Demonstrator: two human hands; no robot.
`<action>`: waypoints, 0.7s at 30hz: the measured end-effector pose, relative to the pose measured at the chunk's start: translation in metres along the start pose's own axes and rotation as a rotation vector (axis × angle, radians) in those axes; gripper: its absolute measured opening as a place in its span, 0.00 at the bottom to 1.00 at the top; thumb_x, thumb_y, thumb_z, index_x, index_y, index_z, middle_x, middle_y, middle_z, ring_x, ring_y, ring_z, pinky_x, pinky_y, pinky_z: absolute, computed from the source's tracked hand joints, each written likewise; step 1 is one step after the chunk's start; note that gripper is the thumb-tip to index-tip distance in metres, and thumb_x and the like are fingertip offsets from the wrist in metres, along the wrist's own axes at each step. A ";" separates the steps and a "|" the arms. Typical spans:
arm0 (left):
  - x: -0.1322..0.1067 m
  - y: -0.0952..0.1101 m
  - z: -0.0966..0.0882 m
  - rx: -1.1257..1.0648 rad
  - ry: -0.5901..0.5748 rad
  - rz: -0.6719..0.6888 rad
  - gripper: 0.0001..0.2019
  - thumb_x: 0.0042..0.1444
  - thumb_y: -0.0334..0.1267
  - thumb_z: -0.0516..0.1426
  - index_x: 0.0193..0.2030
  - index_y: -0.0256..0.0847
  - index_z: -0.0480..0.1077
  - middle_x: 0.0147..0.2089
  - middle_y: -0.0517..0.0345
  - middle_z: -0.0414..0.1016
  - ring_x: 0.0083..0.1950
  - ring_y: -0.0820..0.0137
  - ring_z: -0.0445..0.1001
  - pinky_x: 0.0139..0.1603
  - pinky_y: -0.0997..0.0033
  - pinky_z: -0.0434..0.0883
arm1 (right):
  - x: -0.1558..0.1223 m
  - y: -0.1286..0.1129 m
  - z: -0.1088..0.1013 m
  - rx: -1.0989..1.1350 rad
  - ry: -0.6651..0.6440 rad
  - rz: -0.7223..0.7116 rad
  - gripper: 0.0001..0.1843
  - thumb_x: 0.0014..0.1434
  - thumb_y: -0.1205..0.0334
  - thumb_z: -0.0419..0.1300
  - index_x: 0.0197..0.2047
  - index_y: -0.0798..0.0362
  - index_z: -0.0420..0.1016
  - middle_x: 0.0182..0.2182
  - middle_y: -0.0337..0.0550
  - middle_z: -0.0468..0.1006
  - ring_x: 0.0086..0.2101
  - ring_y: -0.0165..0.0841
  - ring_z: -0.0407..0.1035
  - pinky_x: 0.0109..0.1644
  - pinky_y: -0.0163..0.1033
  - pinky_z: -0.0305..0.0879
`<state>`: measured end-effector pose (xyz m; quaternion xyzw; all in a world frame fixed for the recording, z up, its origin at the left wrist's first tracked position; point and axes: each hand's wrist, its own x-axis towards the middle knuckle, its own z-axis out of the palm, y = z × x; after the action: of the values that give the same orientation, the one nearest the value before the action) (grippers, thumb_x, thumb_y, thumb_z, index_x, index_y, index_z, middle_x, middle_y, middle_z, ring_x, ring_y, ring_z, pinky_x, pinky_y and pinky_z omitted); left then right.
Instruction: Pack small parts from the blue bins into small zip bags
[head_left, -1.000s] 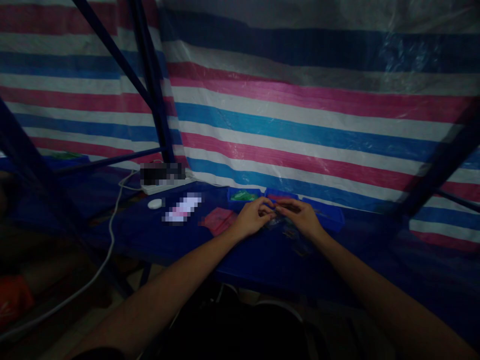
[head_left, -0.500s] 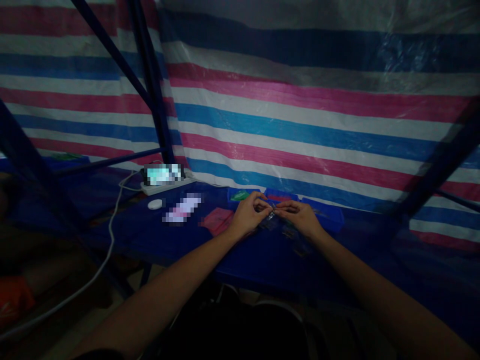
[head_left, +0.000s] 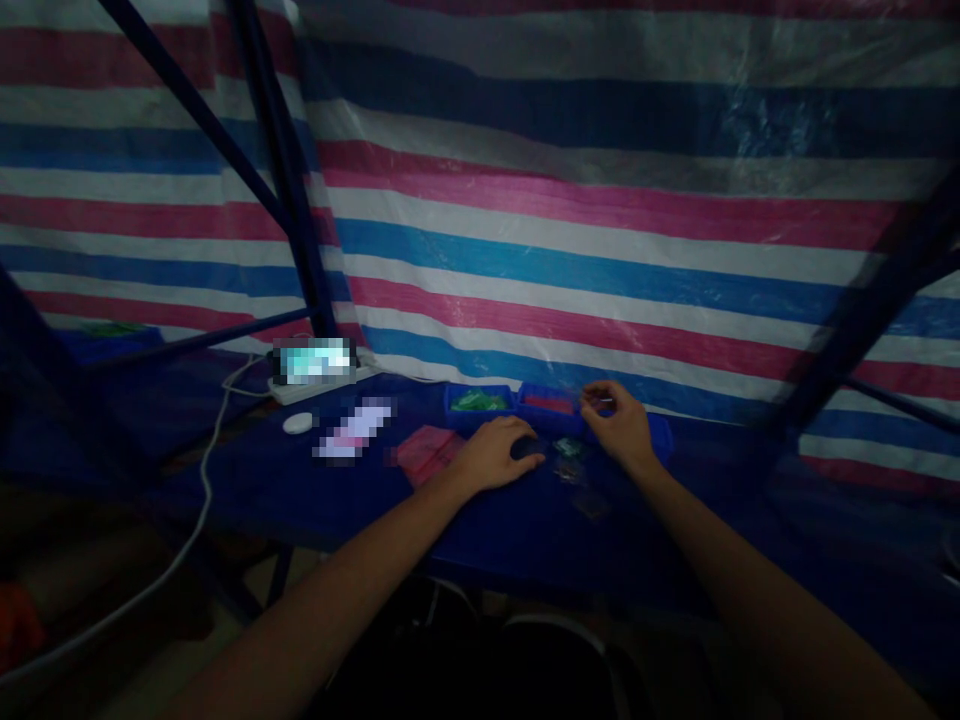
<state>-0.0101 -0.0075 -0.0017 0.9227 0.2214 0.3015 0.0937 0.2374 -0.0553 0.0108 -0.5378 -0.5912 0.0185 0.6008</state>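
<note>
1. Small packets (head_left: 568,470): three, lying in a loose line on the table (head_left: 487,535), on the person's side of the red bin; too dark to read their contents.
2. Right hand (head_left: 619,425): one, raised just right of the red bin, fingertips bunched together; whether they pinch anything, I cannot tell.
3. Left hand (head_left: 496,455): one, low over the table, left of the red bin and nearer the person, thumb apart from the fingers, seemingly holding nothing.
4. Progress: the packets laid out suggest work partway along. Whether any is finished cannot be told; the filled bins suggest plenty is left.
5. Bins: three. The red bin (head_left: 550,411) holds red pieces; a green bin (head_left: 480,416) with green pieces stands just left of it; a third bin (head_left: 661,437), partly hidden, is right of it.
6. Pink bag (head_left: 426,452): one, left of the red bin, nearer the person.
7. Blurred screens (head_left: 356,430): two, farther left of the red bin.
</note>
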 end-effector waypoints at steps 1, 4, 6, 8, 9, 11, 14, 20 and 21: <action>-0.001 -0.002 0.002 0.020 -0.033 0.006 0.20 0.60 0.50 0.62 0.54 0.42 0.75 0.55 0.49 0.77 0.58 0.58 0.73 0.62 0.58 0.68 | 0.002 0.001 -0.004 -0.064 0.031 -0.030 0.14 0.58 0.57 0.64 0.47 0.51 0.76 0.39 0.46 0.81 0.35 0.37 0.75 0.43 0.44 0.72; -0.001 -0.005 0.004 0.047 -0.103 0.004 0.20 0.61 0.48 0.61 0.56 0.42 0.75 0.56 0.50 0.77 0.57 0.59 0.74 0.62 0.59 0.68 | 0.007 0.004 -0.012 -0.208 0.081 -0.083 0.15 0.60 0.60 0.60 0.50 0.53 0.74 0.40 0.47 0.80 0.36 0.38 0.74 0.42 0.44 0.72; -0.001 -0.006 0.003 0.037 -0.126 0.006 0.17 0.61 0.46 0.61 0.54 0.42 0.76 0.54 0.50 0.79 0.55 0.60 0.75 0.59 0.61 0.69 | 0.009 0.007 -0.018 -0.334 0.076 -0.141 0.16 0.60 0.61 0.59 0.52 0.53 0.74 0.40 0.48 0.79 0.38 0.40 0.73 0.46 0.46 0.71; 0.000 -0.006 0.002 0.010 -0.119 0.006 0.15 0.61 0.44 0.61 0.52 0.42 0.77 0.52 0.51 0.80 0.54 0.61 0.76 0.58 0.62 0.70 | 0.011 0.011 -0.023 -0.478 0.054 -0.210 0.18 0.61 0.64 0.56 0.54 0.53 0.74 0.42 0.50 0.79 0.43 0.43 0.71 0.52 0.50 0.68; 0.000 -0.006 0.002 -0.006 -0.111 0.007 0.14 0.60 0.43 0.61 0.51 0.43 0.78 0.51 0.52 0.80 0.53 0.61 0.77 0.57 0.62 0.71 | 0.011 0.013 -0.026 -0.545 0.040 -0.234 0.19 0.61 0.64 0.55 0.55 0.53 0.75 0.43 0.52 0.78 0.45 0.45 0.70 0.55 0.51 0.66; 0.001 -0.006 0.001 -0.033 -0.094 0.012 0.12 0.60 0.40 0.61 0.49 0.44 0.79 0.50 0.53 0.81 0.51 0.61 0.78 0.55 0.63 0.71 | 0.011 0.019 -0.030 -0.658 -0.007 -0.252 0.18 0.62 0.64 0.55 0.53 0.53 0.78 0.43 0.55 0.78 0.48 0.48 0.69 0.56 0.54 0.63; 0.001 -0.006 0.000 -0.040 -0.065 -0.004 0.09 0.60 0.37 0.59 0.45 0.45 0.80 0.46 0.54 0.82 0.47 0.62 0.79 0.53 0.63 0.72 | 0.010 0.025 -0.029 -0.728 -0.098 -0.241 0.14 0.60 0.59 0.59 0.45 0.53 0.82 0.41 0.57 0.78 0.46 0.51 0.68 0.54 0.57 0.63; 0.003 0.002 -0.007 -0.095 0.065 -0.095 0.09 0.63 0.35 0.57 0.44 0.43 0.79 0.41 0.56 0.82 0.41 0.64 0.78 0.47 0.66 0.72 | -0.003 -0.001 -0.009 -0.418 -0.236 -0.255 0.15 0.65 0.55 0.57 0.49 0.48 0.81 0.42 0.49 0.81 0.46 0.47 0.71 0.56 0.54 0.64; 0.004 0.004 -0.009 -0.117 0.090 -0.099 0.09 0.63 0.36 0.56 0.44 0.42 0.79 0.41 0.55 0.82 0.41 0.65 0.78 0.46 0.66 0.72 | -0.007 -0.007 -0.004 -0.350 -0.286 -0.250 0.14 0.65 0.54 0.58 0.50 0.46 0.80 0.42 0.47 0.81 0.46 0.46 0.71 0.55 0.52 0.65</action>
<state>-0.0113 -0.0089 0.0083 0.8891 0.2528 0.3499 0.1522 0.2340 -0.0653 0.0122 -0.5483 -0.7261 -0.0827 0.4065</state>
